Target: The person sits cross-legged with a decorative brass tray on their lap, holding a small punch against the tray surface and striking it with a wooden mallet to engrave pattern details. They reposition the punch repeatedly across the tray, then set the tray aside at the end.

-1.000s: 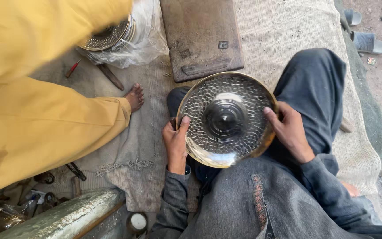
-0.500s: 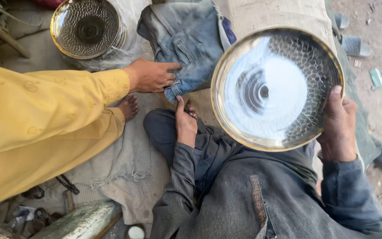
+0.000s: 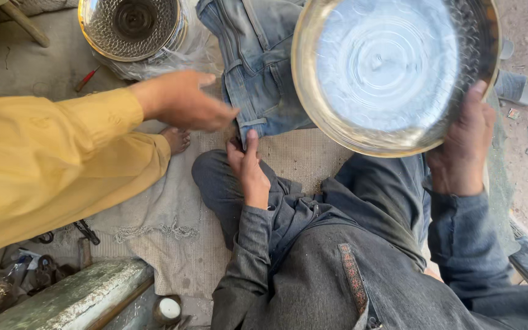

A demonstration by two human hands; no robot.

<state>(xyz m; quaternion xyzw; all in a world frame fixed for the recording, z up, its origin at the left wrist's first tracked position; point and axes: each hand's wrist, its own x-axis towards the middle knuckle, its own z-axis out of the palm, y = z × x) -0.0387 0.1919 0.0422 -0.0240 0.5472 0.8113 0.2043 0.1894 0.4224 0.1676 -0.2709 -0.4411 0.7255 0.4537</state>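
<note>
The right hand [image 3: 459, 153] holds a large round metal bowl [image 3: 392, 67] by its near right rim, fingers closed on the edge and the thumb lying up along the outside. The bowl is lifted at the far right of the scene and tipped so that its open, shiny inside faces the camera; being round, it has no clear long axis. The inner wall is hammered with small dimples and the flat bottom shows faint rings.

The left hand [image 3: 249, 171] rests low in the middle, fingers together and pointing far, their tips touching the near edge of a folded pair of blue jeans [image 3: 258, 67]. It seems to pinch the cloth, but I cannot tell for sure.

Another person's hand [image 3: 181, 101], coming from a yellow sleeve [image 3: 50, 165] on the left, lies on the left side of the jeans, near the left hand. A second hammered bowl [image 3: 132, 27] stands at the far left on clear plastic. A sack cloth [image 3: 154, 226] covers the ground.
</note>
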